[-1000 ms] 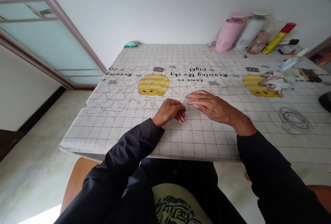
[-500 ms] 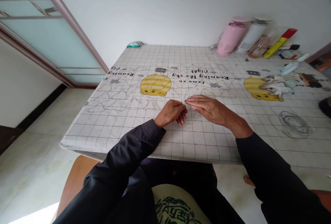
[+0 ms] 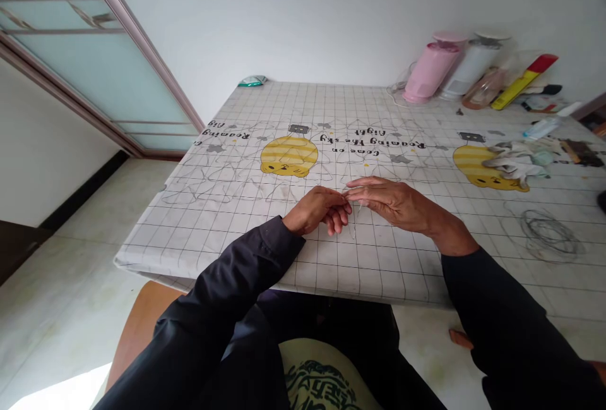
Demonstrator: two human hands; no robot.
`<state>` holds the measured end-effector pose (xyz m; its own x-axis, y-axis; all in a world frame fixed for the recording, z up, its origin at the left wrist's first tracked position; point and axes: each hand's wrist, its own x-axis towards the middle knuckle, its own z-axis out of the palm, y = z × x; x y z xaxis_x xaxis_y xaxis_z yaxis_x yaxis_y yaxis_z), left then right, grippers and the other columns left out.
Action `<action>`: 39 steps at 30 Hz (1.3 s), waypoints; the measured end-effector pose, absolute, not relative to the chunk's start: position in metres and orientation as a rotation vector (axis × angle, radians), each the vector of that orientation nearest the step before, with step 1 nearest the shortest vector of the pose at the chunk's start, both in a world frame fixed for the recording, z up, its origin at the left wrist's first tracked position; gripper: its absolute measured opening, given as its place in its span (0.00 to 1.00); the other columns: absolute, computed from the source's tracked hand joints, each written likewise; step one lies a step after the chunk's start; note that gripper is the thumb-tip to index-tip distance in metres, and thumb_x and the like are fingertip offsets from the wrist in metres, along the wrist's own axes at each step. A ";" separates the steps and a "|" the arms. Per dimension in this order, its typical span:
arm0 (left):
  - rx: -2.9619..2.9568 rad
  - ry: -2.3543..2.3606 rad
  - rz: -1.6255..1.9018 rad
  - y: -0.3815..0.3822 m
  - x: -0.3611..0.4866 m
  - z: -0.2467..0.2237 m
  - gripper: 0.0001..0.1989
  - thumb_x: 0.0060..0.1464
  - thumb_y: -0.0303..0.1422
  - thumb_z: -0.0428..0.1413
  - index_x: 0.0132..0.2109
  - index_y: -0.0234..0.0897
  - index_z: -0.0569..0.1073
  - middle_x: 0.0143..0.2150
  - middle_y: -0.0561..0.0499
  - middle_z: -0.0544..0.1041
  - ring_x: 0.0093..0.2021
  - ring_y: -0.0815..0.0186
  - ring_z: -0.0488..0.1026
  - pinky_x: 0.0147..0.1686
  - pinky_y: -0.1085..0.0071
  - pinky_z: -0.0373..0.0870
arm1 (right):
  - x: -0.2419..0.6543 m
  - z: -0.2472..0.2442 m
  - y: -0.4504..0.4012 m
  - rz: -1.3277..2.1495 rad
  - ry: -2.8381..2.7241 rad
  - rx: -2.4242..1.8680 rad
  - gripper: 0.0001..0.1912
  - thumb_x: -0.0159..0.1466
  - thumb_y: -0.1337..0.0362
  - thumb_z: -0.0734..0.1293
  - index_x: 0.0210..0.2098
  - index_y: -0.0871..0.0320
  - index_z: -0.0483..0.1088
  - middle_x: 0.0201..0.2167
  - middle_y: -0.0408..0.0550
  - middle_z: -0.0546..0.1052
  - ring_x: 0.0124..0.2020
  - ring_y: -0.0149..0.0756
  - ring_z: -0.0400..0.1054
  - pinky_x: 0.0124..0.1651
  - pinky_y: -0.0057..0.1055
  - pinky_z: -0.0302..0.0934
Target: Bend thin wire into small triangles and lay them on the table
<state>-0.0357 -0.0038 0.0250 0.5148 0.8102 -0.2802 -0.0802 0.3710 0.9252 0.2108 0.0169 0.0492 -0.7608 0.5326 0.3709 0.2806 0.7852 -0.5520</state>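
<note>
In the head view, the left hand seems pinched, thumb against finger, on a thin wire, which hangs toward six o'clock from the right hand. Whether the right grip closes, I cannot tell. Fingertips meet, probably because the wire is so fine. On the counter, a loose coil lies at three o'clock.

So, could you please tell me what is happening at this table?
A person works with two bare hands over the table. The left hand and right hand come close at the fingertips, with a thin, shiny strand at them; which fingers grip it is unclear. More bent strands lie across the cloth beyond the hands, and a loose coil lies to the right.
</note>
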 end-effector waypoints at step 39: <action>1.318 0.874 0.965 0.003 -0.040 0.012 0.15 0.64 0.33 0.68 0.54 0.29 0.83 0.40 0.43 0.87 0.34 0.64 0.85 0.38 0.67 0.85 | 0.197 -0.012 0.002 0.309 -2.062 -1.057 0.20 0.82 0.54 0.60 0.63 0.51 0.79 0.48 0.52 0.88 0.45 0.47 0.85 0.47 0.44 0.80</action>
